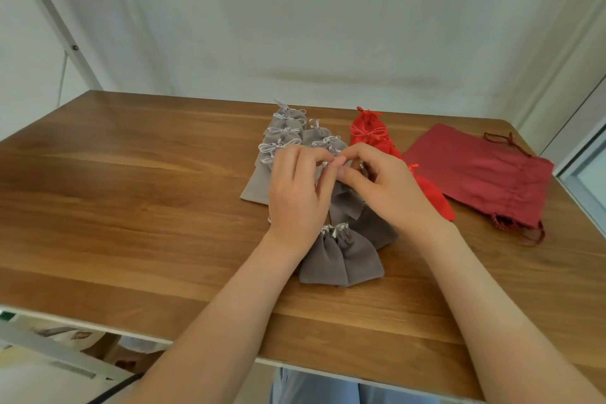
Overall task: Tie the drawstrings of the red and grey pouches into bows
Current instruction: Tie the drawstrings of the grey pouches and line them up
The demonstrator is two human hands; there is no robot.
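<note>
A grey pouch (347, 203) lies between my hands at the table's middle. My left hand (298, 193) and my right hand (383, 187) meet fingertip to fingertip above it, each pinching its pale drawstring (325, 164). Nearer to me lies another grey pouch (341, 259) with a tied cord at its neck. Behind my hands several grey pouches (285, 131) with bows lie overlapped in a row. To their right sit small bright red pouches (369, 133), the far ones with bows; one red pouch (436, 197) is partly hidden by my right hand.
A large dark red drawstring bag (482, 174) lies flat at the right, near the table's right edge. The wooden table (131, 207) spreads to the left. A white shelf frame (52, 16) stands at the far left by the wall.
</note>
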